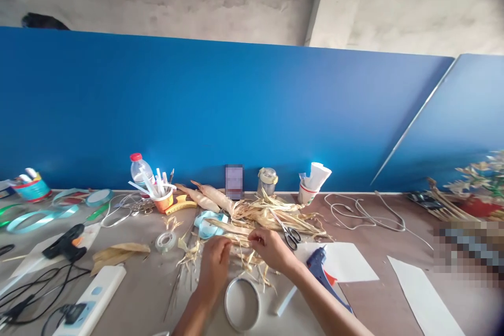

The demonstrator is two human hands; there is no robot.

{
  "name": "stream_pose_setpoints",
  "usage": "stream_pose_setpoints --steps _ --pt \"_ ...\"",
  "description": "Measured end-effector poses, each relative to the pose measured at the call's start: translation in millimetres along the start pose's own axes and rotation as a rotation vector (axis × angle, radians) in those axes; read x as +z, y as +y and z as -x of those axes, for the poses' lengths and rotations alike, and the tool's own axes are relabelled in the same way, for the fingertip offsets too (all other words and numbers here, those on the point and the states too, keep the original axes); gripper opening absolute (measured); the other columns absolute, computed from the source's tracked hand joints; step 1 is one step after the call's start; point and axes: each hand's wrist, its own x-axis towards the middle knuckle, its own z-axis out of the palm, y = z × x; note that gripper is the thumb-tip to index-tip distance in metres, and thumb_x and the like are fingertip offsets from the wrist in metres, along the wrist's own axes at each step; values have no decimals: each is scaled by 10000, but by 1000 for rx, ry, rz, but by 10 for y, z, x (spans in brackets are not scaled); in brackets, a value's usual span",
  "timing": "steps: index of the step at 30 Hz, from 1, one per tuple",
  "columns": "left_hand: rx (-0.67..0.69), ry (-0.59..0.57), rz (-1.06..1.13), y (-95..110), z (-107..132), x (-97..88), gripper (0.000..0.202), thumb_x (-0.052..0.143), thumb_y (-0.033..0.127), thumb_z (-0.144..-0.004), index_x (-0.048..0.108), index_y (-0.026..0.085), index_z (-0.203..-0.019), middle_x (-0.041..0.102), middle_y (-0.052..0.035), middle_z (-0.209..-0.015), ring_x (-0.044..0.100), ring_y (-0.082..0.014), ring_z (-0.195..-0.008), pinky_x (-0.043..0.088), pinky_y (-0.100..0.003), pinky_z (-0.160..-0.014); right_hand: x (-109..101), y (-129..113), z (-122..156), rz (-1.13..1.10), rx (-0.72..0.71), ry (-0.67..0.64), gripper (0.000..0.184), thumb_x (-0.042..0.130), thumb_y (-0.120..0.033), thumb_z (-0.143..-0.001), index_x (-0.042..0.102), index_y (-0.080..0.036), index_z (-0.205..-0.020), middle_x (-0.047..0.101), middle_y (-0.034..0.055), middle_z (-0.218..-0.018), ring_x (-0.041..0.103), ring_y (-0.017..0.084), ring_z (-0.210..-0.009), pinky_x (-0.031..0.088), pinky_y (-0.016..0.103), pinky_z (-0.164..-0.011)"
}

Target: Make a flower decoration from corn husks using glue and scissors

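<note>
Both hands are close together over the middle of the table. My left hand (pixel 216 261) is closed in a pinch, and my right hand (pixel 271 250) pinches opposite it. Between their fingertips runs a pale strip of dried corn husk (pixel 238 242). Just behind lies a heap of dried husks (pixel 271 213), with black-handled scissors (pixel 291 236) at its right side. A light blue ribbon bundle (pixel 209 224) rests behind my left hand. Husk scraps are scattered beneath the hands. Nearer to me is a round ring (pixel 242 304), lying between my forearms.
A blue glue gun (pixel 321 268) lies by my right forearm on white paper (pixel 350 262). On the left are a power strip (pixel 92 302), a black glue gun (pixel 66 244) and a tape roll (pixel 166 242). A bottle (pixel 140 170), cups and a jar (pixel 268 181) line the blue partition (pixel 236 100).
</note>
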Motion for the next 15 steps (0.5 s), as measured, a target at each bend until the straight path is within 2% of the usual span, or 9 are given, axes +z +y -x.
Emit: stream_pose_setpoints --steps 2,4,6,12,15 --pt "-88 55 -25 -68 -34 -52 257 428 316 -843 594 208 -680 594 -37 -644 554 -202 -628 436 -324 -625 30 -23 26 21 -7 0 159 476 -136 -697 628 -177 -678 589 -6 -640 493 125 -598 344 210 -568" --pt "-162 138 -79 -161 -62 -103 281 413 362 -844 560 204 -665 585 -36 -624 548 -204 -611 424 -314 -603 72 -16 34 39 -17 13 165 459 -118 -702 610 -169 -663 588 -2 -643 497 123 -602 341 203 -568" --pt "-201 205 -156 -258 -82 -139 266 419 385 -826 570 199 -710 611 -50 -669 566 -220 -653 431 -321 -623 116 23 34 63 -35 27 172 446 -103 -705 599 -167 -656 586 0 -646 499 122 -603 341 201 -567" --pt "-250 240 -170 -420 -108 -153 234 385 346 -825 563 196 -846 648 -95 -838 598 -254 -803 453 -378 -737 165 118 43 94 -91 65 223 412 -79 -744 600 -170 -665 604 14 -684 530 131 -645 363 203 -607" --pt "-324 392 -113 -449 -132 -211 275 388 367 -827 532 186 -976 621 -111 -940 586 -251 -877 456 -390 -783 146 48 40 81 -127 68 226 415 -95 -775 612 -173 -697 609 26 -711 540 137 -671 375 207 -628"
